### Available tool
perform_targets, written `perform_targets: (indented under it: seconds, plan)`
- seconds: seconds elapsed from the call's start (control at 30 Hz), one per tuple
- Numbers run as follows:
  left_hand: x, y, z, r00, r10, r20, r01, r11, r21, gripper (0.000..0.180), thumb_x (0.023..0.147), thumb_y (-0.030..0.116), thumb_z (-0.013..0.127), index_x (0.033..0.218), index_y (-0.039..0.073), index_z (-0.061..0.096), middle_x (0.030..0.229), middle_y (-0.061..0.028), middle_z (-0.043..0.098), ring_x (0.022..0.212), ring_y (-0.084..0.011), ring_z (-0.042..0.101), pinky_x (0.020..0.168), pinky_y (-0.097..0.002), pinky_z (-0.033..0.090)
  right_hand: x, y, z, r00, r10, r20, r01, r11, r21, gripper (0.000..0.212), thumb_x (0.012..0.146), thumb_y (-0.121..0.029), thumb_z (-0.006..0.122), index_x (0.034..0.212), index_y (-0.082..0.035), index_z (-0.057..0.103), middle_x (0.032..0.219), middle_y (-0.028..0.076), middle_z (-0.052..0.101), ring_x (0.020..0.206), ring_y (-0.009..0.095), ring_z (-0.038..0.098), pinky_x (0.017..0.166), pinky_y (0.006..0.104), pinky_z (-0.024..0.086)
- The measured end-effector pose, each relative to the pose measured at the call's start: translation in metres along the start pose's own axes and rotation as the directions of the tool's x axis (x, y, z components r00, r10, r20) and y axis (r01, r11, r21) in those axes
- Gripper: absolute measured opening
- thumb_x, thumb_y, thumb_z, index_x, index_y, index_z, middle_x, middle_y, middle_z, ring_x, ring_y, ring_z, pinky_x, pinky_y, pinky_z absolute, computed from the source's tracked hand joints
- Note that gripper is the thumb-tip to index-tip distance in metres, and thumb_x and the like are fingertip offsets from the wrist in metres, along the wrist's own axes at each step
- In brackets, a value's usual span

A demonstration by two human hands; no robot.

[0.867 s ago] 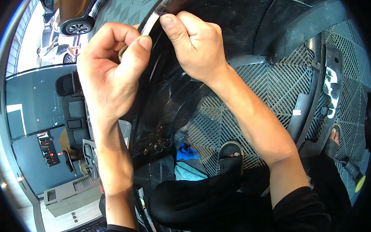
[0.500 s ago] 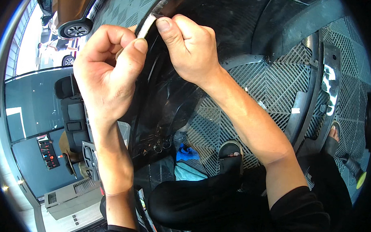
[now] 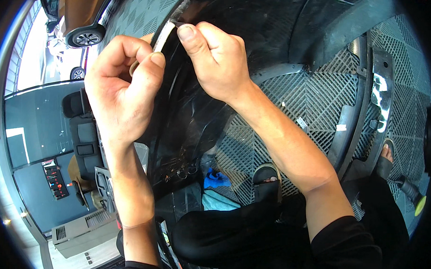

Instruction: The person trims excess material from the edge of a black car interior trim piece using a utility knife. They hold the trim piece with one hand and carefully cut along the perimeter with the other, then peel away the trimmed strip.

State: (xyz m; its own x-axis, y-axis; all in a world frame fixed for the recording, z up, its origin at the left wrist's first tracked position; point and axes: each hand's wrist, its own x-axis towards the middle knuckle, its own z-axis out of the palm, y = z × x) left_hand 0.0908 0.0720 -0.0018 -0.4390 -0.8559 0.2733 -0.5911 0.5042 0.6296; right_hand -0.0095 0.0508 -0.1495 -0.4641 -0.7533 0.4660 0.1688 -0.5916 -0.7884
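A large, curved black plastic panel, like a car bumper (image 3: 188, 93), rises in front of me. Along its rim runs a narrow whitish strip (image 3: 165, 37). My left hand (image 3: 124, 91) pinches the lower end of this strip between thumb and bent fingers, and a tan curl of it shows inside the grip. My right hand (image 3: 218, 63) is closed just right of the strip's upper end. A small dark, blade-like tip (image 3: 178, 24) pokes out past its thumb and touches the strip; the rest is hidden in the fist.
Grey grid tiles (image 3: 297, 104) cover the floor, with white scraps on them. Blue and teal cloths (image 3: 218, 201) lie by my sandalled foot (image 3: 267, 179). At the right are a long black part (image 3: 375, 111) and a yellow-padded tool (image 3: 418, 205). An orange car (image 3: 82, 11) stands at upper left.
Both hands have shifted slightly down and left in the picture. More of the strip shows between them, and the left hand's pinch sits a little lower along the rim.
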Motion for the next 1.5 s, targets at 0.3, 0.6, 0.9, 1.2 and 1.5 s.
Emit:
perform_targets:
  seconds: [0.3, 0.6, 0.9, 1.2, 1.5]
  plan:
    - [-0.001, 0.002, 0.001, 1.000, 0.019, 0.004, -0.019, 0.999, 0.028, 0.013, 0.092, 0.006, 0.070, 0.084, 0.002, 0.061, 0.073, 0.0072, 0.057, 0.064, 0.0008, 0.043, 0.058, -0.0175, 0.033, -0.002, 0.008, 0.005, 0.994, -0.083, -0.070, 0.090, 0.992, 0.093, 0.042, 0.106, -0.032, 0.054, 0.074, -0.005, 0.055, 0.055, 0.008, 0.053, 0.048, 0.018, 0.055, 0.046, 0.0297, 0.041]
    - [-0.002, 0.001, 0.002, 1.000, 0.005, -0.010, -0.006, 1.000, -0.016, 0.011, 0.091, 0.005, 0.070, 0.085, 0.002, 0.062, 0.075, 0.0069, 0.058, 0.065, 0.0008, 0.043, 0.059, -0.0171, 0.034, 0.000, 0.008, 0.005, 0.990, -0.128, -0.065, 0.130, 0.991, 0.026, 0.040, 0.106, -0.030, 0.057, 0.074, -0.006, 0.056, 0.056, 0.008, 0.055, 0.049, 0.019, 0.058, 0.046, 0.0293, 0.042]
    - [-0.002, -0.001, 0.001, 0.999, 0.041, 0.004, -0.041, 0.999, -0.012, 0.012, 0.090, 0.005, 0.072, 0.085, 0.002, 0.062, 0.073, 0.0073, 0.056, 0.065, 0.0001, 0.044, 0.059, -0.0179, 0.034, 0.003, 0.007, -0.001, 0.989, -0.148, -0.027, 0.144, 0.984, -0.101, 0.037, 0.103, -0.030, 0.063, 0.074, -0.006, 0.059, 0.057, 0.010, 0.059, 0.050, 0.024, 0.062, 0.045, 0.0313, 0.046]
    - [-0.004, -0.001, -0.002, 1.000, 0.007, 0.012, -0.005, 0.992, -0.127, 0.011, 0.084, 0.000, 0.068, 0.079, 0.002, 0.058, 0.086, -0.0018, 0.067, 0.066, -0.0012, 0.045, 0.060, -0.0196, 0.036, 0.003, -0.009, -0.009, 0.998, -0.042, 0.054, 0.050, 0.986, -0.158, 0.035, 0.102, -0.027, 0.065, 0.075, -0.005, 0.059, 0.058, 0.013, 0.060, 0.050, 0.028, 0.062, 0.045, 0.0333, 0.045]
    - [-0.003, -0.001, -0.004, 0.999, 0.019, 0.041, -0.013, 0.991, -0.135, 0.010, 0.078, -0.001, 0.065, 0.075, 0.003, 0.056, 0.103, -0.0108, 0.073, 0.066, -0.0019, 0.045, 0.058, -0.0210, 0.036, 0.002, -0.014, -0.011, 0.996, -0.008, 0.085, 0.022, 0.986, -0.168, 0.034, 0.102, -0.026, 0.063, 0.075, -0.004, 0.060, 0.059, 0.013, 0.061, 0.050, 0.028, 0.063, 0.045, 0.0341, 0.045]
